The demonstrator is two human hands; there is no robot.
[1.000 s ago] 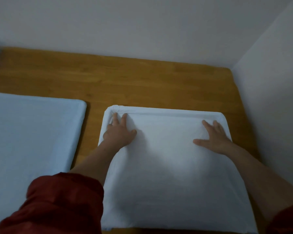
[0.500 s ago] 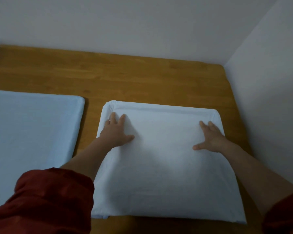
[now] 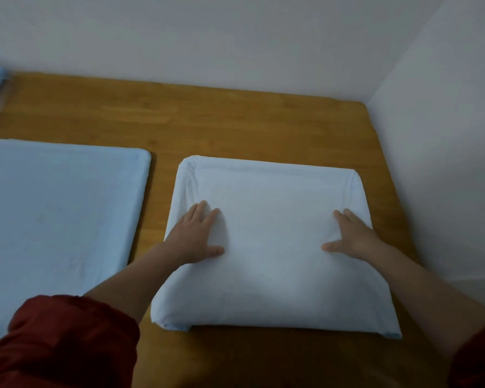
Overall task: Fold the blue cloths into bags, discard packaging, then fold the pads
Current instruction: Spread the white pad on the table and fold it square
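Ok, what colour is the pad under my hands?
The pad is white on top, with pale blue showing at its near corners; clearest in the head view.

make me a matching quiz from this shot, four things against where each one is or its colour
1 left hand
2 right hand
3 blue pad
4 left sleeve

a dark red
b flat on the white pad, right part
c on the table, left of the white pad
d flat on the white pad, left part

Pairs: 1-d, 2-b, 3-c, 4-a
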